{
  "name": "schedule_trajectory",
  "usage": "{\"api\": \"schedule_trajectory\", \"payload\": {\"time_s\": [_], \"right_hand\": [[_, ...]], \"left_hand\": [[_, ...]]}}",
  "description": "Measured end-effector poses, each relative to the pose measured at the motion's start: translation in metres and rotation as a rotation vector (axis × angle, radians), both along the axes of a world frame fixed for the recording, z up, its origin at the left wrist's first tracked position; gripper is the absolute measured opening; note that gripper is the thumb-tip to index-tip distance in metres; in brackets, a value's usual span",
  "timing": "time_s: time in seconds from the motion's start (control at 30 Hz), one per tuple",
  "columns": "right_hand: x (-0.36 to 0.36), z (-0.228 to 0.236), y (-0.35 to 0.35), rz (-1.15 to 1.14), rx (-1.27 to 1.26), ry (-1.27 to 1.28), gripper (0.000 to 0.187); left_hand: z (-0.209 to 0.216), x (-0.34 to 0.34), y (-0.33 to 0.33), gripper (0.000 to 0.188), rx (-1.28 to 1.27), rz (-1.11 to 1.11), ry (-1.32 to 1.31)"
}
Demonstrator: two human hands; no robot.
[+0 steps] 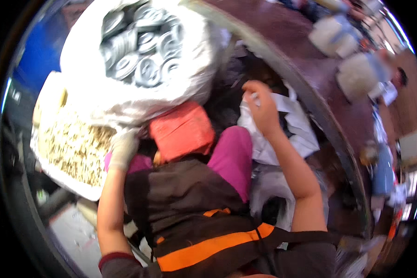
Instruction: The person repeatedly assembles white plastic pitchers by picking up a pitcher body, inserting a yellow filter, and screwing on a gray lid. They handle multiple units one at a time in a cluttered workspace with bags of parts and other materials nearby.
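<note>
My left hand [124,149], in a pale glove, is by the inner edge of a white tray [89,191] of small tan pieces [74,150]. Blur hides its fingers. My bare right hand [262,109] is raised above an opened white bag [301,139], its fingers curled in. A small whitish spot shows at those fingers; I cannot tell whether it is a held piece or a finger wrap. Ahead stands a large white sack [190,83], its mouth open on several grey, round, ringed parts [146,44]. Between sack and lap sits a red block-like thing [183,129].
A curved, rail-like edge [310,88] runs along the right, with a reddish-brown floor [268,28] beyond. Filled white sacks [336,37] and another person [389,78] are farther off. Something blue [39,58] stands at the far left. Clear plastic [275,185] lies beside my right thigh.
</note>
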State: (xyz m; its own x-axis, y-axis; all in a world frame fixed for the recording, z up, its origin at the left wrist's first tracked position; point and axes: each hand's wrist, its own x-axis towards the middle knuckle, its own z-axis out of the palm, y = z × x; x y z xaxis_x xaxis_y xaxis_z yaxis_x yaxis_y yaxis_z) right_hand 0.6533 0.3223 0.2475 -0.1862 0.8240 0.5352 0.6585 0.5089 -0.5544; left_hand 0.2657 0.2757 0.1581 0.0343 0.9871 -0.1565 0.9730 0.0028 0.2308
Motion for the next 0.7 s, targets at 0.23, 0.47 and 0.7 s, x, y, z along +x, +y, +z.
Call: {"api": "schedule_trajectory", "payload": {"time_s": [0.23,0.47,0.7], "right_hand": [[-0.106,-0.131,-0.055,0.503,-0.617,-0.169,0.022],[-0.226,-0.190,-0.098,0.621,-0.625,-0.011,0.016],[-0.331,-0.342,-0.060,0.109,-1.049,-0.032,0.036]], "left_hand": [[-0.050,0.012,0.066,0.029,-0.346,-0.248,0.350],[-0.094,-0.015,0.080,0.026,-0.250,-0.047,-0.047],[-0.084,-0.011,0.092,0.033,-0.308,-0.062,-0.161]]}}
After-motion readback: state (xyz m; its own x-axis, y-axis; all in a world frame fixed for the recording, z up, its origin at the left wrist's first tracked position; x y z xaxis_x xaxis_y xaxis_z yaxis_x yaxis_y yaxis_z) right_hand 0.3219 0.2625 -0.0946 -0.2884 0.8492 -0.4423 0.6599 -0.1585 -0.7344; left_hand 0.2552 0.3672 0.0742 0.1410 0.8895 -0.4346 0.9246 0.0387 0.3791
